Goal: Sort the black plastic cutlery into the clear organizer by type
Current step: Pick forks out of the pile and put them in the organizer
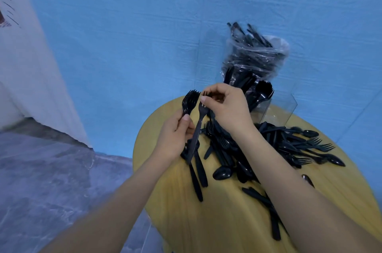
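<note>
Pinching a single fork (201,112) just below its tines, the right hand (227,107) hangs it with the long axis running from far to near, handle slanting down toward the left hand (175,134). That hand grips a bundle of forks (189,101), tines fanned up and far, just left of the single fork and nearly parallel to it, so joining them looks like a short leftward shift. Right of both hands the loose cutlery pile (268,145) lies on the yellow table (206,221); the clear organizer (275,107) stands beyond, at the far edge

Both hands raised, fingers (203,100) pinched
</note>
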`<state>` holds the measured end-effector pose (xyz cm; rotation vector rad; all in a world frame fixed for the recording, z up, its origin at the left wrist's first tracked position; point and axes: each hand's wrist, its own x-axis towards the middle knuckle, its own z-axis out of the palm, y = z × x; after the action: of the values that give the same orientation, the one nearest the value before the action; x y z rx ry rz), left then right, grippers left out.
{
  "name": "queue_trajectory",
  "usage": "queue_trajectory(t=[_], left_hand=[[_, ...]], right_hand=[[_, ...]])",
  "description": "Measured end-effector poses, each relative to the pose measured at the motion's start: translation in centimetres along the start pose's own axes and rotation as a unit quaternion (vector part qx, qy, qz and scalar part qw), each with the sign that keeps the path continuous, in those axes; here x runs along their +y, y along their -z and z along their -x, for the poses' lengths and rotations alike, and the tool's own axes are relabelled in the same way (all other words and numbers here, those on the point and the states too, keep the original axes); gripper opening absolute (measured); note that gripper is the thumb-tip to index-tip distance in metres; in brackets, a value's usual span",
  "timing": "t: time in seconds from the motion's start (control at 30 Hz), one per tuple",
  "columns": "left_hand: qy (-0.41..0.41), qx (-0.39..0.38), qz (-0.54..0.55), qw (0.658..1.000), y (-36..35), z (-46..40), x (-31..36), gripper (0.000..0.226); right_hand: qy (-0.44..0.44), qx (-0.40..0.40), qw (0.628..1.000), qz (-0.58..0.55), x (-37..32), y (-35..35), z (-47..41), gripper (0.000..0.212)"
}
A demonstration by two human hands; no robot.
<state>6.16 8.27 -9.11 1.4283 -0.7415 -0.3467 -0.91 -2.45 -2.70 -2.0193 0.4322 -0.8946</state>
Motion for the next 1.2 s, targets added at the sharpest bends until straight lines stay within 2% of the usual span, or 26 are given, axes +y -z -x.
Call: queue_trajectory(t=[0.2, 0.33, 0.5, 0.87, 0.93, 1.1, 1.2], left_hand=[[0.021, -0.076, 0.121, 0.990, -2.6, 2.0, 2.9, 0.025], [-0.006, -0.104, 0.126, 0.987, -3.9, 2.5, 3.6, 0.023], [-0.036, -0.128, 0.070, 0.989, -5.0, 2.7, 3.7, 0.020], [-0.029, -0.108, -0.020, 0.993, -6.1, 2.1, 3.1, 0.023], [-0.016, -0.088, -0.031, 0.995, -5.8, 1.8, 3.0, 0.024], [0.016, -0.114, 0.015, 0.993, -6.9, 1.9, 3.8, 0.025], [0.029, -0.149, 0.058, 0.987, -7.5, 2.7, 4.5, 0.025]], right_hand=[[-0.012, 0.085, 0.996, 0.023, -0.3, 1.9, 0.9, 0.008], [-0.017, 0.112, 0.993, 0.029, -0.1, 3.6, 1.5, 0.010], [-0.013, 0.109, 0.993, 0.042, -0.2, 6.3, 2.4, 0.014], [0.028, 0.190, 0.973, 0.131, 0.3, 12.4, 3.0, 0.025], [0.032, 0.177, 0.976, 0.121, 0.3, 12.9, 2.9, 0.025], [0.033, 0.041, 0.994, 0.096, -0.3, 10.9, 3.0, 0.021], [0.045, 0.042, 0.996, 0.057, 0.0, 9.9, 2.8, 0.026]])
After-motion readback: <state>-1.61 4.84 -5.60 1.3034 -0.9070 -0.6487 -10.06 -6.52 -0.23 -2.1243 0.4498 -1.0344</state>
